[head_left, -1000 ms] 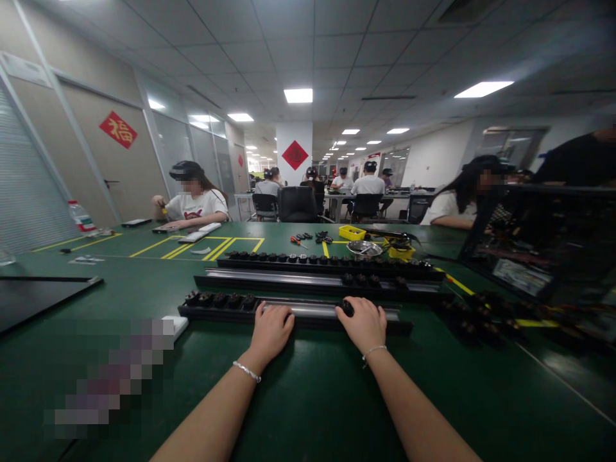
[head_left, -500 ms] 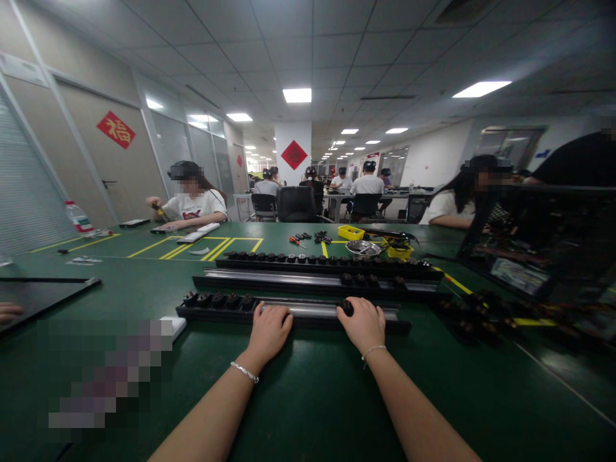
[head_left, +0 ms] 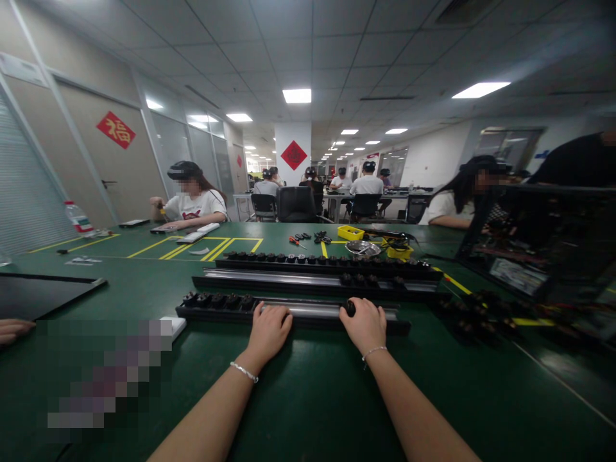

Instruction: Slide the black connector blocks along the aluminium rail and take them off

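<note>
A long black power track (head_left: 308,310) with a silver channel lies across the green table in front of me. Several black socket modules (head_left: 233,300) sit in a row at its left end. My left hand (head_left: 270,328) is closed over the track just right of that row, thumb on the near side. Farther right, my right hand (head_left: 364,324) grips a small black socket module (head_left: 351,308) at the channel. The fingertips of both hands are partly hidden. Behind lie a second track (head_left: 279,278) with a few modules and a third (head_left: 317,260) filled along its length.
Loose black modules (head_left: 474,314) are heaped at right beside an open black case (head_left: 514,250). A metal bowl (head_left: 363,248), yellow bin (head_left: 350,232) and red-handled screwdriver (head_left: 296,242) lie behind. At left are a black panel (head_left: 43,292), another person's hand (head_left: 14,330) and a white object (head_left: 174,325).
My right hand has shifted slightly right with the module along the track. My left hand has stayed put. At the left edge, the other person's hand and the black panel have moved a little.
</note>
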`<state>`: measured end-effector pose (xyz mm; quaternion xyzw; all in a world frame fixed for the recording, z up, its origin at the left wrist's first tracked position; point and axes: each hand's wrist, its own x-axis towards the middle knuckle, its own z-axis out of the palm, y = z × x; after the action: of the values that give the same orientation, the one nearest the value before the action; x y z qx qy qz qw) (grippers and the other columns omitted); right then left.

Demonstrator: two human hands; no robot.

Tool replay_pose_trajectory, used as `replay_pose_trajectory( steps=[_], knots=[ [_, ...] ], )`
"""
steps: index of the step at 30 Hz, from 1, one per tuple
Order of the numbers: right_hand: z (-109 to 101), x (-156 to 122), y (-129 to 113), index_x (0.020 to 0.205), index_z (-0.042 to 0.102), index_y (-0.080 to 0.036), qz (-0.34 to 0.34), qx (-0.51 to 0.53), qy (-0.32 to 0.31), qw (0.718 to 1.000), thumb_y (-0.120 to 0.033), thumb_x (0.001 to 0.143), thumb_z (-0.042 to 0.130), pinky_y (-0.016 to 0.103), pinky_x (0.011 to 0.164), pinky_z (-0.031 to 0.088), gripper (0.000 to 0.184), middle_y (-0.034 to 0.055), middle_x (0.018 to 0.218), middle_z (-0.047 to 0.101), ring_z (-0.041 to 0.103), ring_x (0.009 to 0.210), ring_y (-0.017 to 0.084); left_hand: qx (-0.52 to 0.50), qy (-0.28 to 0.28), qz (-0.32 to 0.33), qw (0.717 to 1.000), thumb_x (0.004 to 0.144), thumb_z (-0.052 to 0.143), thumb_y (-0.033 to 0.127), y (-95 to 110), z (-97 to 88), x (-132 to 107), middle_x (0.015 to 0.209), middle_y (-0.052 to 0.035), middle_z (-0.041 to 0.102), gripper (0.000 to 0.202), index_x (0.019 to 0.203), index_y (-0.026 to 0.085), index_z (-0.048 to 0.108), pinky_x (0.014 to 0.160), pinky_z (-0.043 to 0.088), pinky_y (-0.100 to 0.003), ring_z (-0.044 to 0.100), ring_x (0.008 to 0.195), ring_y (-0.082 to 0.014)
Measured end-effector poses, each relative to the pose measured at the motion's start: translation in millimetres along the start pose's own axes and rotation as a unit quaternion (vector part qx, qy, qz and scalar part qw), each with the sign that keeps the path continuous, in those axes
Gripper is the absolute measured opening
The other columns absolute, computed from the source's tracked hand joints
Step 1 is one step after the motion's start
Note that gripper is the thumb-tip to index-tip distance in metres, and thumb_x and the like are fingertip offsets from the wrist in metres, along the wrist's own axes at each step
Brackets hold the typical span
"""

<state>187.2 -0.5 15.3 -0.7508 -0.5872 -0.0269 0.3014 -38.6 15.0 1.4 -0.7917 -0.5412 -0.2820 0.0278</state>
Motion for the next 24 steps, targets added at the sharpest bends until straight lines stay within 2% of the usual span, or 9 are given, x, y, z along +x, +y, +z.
replay_pose_trajectory(
  steps=[4,10,24],
  knots=[
    [0,0,-1,0.099,0.061,-0.02,0.009,-0.005,0.003,1.0,-0.037,0.078,0.044,0.046,0.101,0.019,0.032,0.0096,0.109,0.062,0.044,0.116,0.025,0.0,0.003,-0.001,1.0,0.089,0.037,0.032,0,0.5,0,0.086,0.0008,0.067,0.023,0.085,0.026,0.059,0.104,0.019,-0.046,0.057,0.088,-0.0175],
    [2,1,-1,0.115,0.056,-0.02,0.022,-0.011,0.01,1.0,-0.037,0.077,0.045,0.048,0.103,0.015,0.043,0.0097,0.115,0.06,0.044,0.117,0.026,-0.002,0.002,0.0,1.0,0.089,0.037,0.032,0,0.3,0,0.087,0.0007,0.067,0.023,0.085,0.025,0.059,0.104,0.019,-0.047,0.057,0.087,-0.0177],
    [5,2,12,0.118,0.055,-0.02,0.036,-0.021,0.011,0.999,-0.037,0.078,0.041,0.052,0.103,0.012,0.045,0.0092,0.118,0.059,0.039,0.12,0.027,0.005,0.0,-0.001,1.0,0.089,0.038,0.032,0,-0.9,0,0.088,0.0009,0.068,0.022,0.086,0.026,0.059,0.104,0.019,-0.045,0.057,0.088,-0.0176]
  ],
)
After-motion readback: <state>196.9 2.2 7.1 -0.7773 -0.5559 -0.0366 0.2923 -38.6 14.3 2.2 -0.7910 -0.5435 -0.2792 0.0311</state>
